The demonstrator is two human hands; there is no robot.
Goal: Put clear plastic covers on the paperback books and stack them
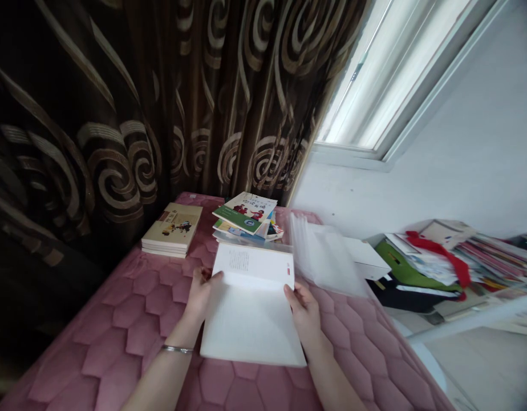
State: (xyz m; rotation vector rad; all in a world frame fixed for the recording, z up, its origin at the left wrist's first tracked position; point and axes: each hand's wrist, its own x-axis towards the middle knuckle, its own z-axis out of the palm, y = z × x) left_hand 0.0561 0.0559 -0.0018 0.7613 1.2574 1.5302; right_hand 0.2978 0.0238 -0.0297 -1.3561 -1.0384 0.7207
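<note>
A white book (252, 322) lies opened out in front of me, its broad lower part blank. Along its far part runs a white flap or page (257, 262) with small print and a little red mark at the right. My left hand (201, 294) grips the left edge, thumb on top. On the opposite edge, my right hand (301, 305) holds it with the thumb on top and fingers beneath. Just beyond it sits a pile of colourful books (246, 212), the top one green and white. Clear plastic sleeves (323, 257), somewhat blurred, spread out beside my right hand.
A neat stack of tan books (173, 228) stands at the back left on the pink quilted surface (152, 305). Patterned dark curtains (203, 103) hang behind. To the right are a white box (366, 257), a green folder (406, 268), a red strap (447, 257) and piled papers.
</note>
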